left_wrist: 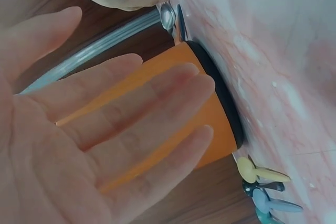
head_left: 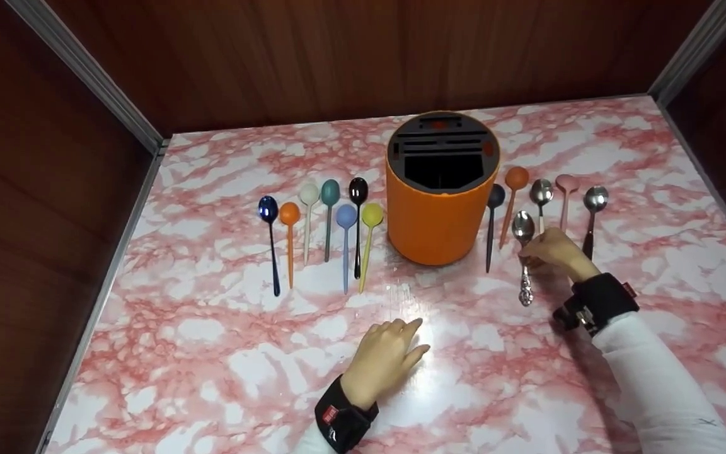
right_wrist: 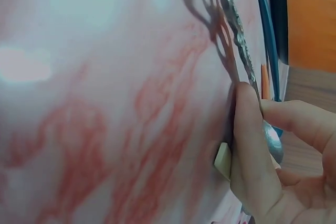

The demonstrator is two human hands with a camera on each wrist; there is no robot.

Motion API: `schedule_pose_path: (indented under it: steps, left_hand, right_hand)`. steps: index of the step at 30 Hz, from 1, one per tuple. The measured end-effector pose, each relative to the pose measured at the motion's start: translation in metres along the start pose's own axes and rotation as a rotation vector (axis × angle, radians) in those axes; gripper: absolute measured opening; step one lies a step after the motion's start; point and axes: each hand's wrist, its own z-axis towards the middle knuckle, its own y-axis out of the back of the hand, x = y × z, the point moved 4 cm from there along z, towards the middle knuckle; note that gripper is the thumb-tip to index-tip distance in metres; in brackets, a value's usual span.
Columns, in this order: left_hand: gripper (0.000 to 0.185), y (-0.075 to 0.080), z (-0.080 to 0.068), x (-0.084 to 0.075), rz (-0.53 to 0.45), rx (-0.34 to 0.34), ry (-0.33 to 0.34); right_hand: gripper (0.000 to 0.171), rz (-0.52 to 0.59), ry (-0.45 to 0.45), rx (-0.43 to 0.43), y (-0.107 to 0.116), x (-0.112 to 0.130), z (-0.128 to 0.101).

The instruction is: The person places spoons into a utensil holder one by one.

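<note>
My right hand (head_left: 555,250) pinches a silver spoon with an ornate handle (head_left: 525,287) between thumb and finger. In the right wrist view the patterned handle (right_wrist: 240,38) runs up from the fingertips, its shadow on the tabletop beside it. My left hand (head_left: 380,362) is held over the table's front middle, its fingers extended and holding nothing. An orange cylindrical utensil holder (head_left: 435,224) with a dark slotted top stands between the two groups of spoons. In the left wrist view the holder (left_wrist: 215,140) appears behind my spread fingers.
Left of the holder lie several spoons, among them a blue metallic one (head_left: 268,210) and a yellow one (head_left: 372,215). To its right lie a dark spoon (head_left: 496,197), an orange one (head_left: 517,178), a pink one (head_left: 567,183) and others. Wooden panels (head_left: 363,57) enclose the marbled table.
</note>
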Motion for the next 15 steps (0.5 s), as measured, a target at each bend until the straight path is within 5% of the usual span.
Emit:
schedule_pose_path:
  steps: [8, 15]
  left_hand:
    - [0.039, 0.003, 0.005, -0.007, -0.026, 0.042, -0.092]
    - [0.031, 0.003, 0.007, -0.015, -0.155, -0.035, -0.136]
  right_hand:
    - [0.007, 0.105, -0.014, 0.068, -0.002, -0.004, -0.003]
    - [0.013, 0.195, -0.003, 0.114, -0.011, -0.004, -0.017]
